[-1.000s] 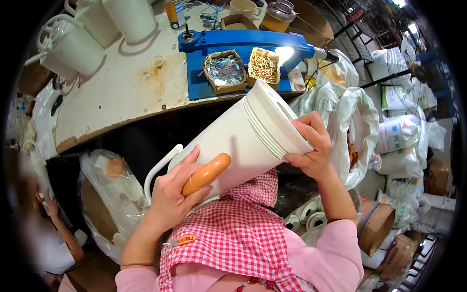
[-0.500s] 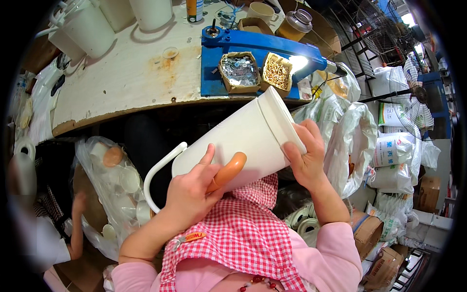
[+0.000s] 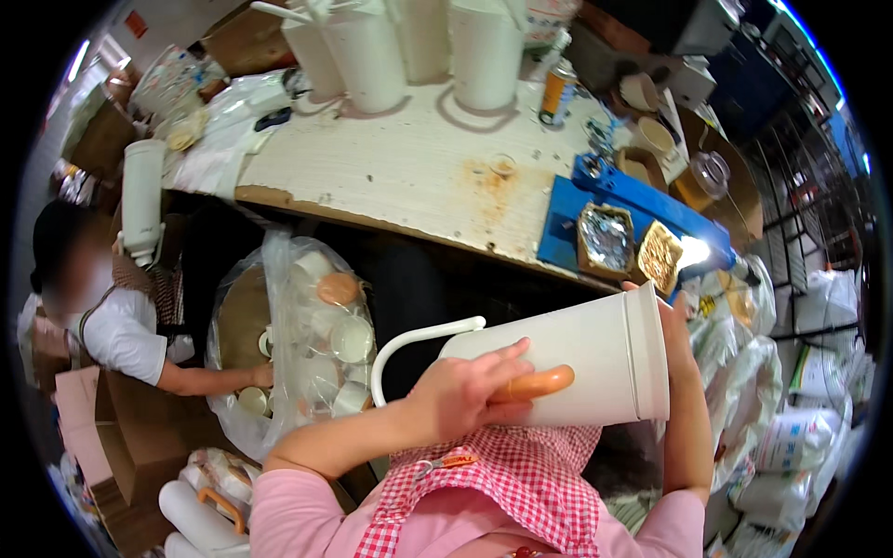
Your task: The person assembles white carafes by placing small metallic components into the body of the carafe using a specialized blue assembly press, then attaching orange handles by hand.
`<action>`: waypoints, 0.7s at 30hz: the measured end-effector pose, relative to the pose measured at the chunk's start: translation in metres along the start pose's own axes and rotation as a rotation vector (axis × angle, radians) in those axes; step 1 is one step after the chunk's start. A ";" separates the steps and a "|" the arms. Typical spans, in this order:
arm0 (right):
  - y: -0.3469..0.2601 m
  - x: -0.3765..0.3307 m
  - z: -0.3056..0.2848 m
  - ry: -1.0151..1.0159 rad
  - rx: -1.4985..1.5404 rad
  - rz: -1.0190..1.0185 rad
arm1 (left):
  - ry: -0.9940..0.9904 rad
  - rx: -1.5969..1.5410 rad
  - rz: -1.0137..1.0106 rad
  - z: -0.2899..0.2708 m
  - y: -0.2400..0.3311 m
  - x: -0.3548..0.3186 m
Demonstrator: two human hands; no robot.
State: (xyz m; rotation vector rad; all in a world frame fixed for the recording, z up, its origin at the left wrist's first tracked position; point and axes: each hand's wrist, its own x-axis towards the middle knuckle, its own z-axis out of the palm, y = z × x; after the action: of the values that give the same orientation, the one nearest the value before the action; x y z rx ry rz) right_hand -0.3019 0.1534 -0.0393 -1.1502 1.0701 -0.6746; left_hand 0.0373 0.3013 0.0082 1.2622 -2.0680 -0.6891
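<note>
A white plastic jug lies on its side across my lap, its wide rimmed end to the right and a white hoop handle at the left. My left hand is closed around the tan-orange side handle, with some fingers lying along the jug's wall. My right hand grips the wide end; most of its fingers are hidden behind the rim. Beyond that end, a blue bench press stands on the table, with a box of silvery washers and a box of brass-coloured small parts.
Several white jugs and a spray can stand on the worktable. A clear bag of cups and lids sits at left. Beside it a co-worker reaches into a box. White sacks crowd the right.
My view has swung left, bringing the co-worker more fully into sight. The jug has turned closer to level. My right hand has moved farther behind its rim.
</note>
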 end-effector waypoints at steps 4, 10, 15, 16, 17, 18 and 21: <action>-0.017 0.015 0.007 -0.017 0.295 -0.125 | 0.158 0.250 0.027 -0.100 -0.002 0.024; 0.030 0.030 0.018 0.043 0.347 0.050 | -0.040 1.299 0.325 -0.229 -0.099 0.083; 0.053 0.037 0.051 -0.076 0.458 0.128 | -0.378 2.118 0.161 -0.304 -0.263 0.098; 0.057 0.037 0.049 -0.090 0.472 0.138 | -0.425 1.976 0.076 -0.310 -0.289 0.093; 0.058 0.036 0.048 -0.078 0.458 0.141 | -0.466 1.832 -0.008 -0.317 -0.306 0.091; 0.058 0.033 0.044 -0.041 0.448 0.159 | -0.457 1.837 0.000 -0.321 -0.315 0.092; 0.071 0.033 0.031 0.075 0.461 0.202 | -0.614 1.740 -0.088 -0.321 -0.320 0.102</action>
State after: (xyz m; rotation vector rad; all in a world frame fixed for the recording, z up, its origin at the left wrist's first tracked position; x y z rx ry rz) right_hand -0.2668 0.1586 -0.1162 -0.6159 1.0099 -0.7587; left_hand 0.4225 0.0412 0.0252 2.0503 -3.1287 1.2524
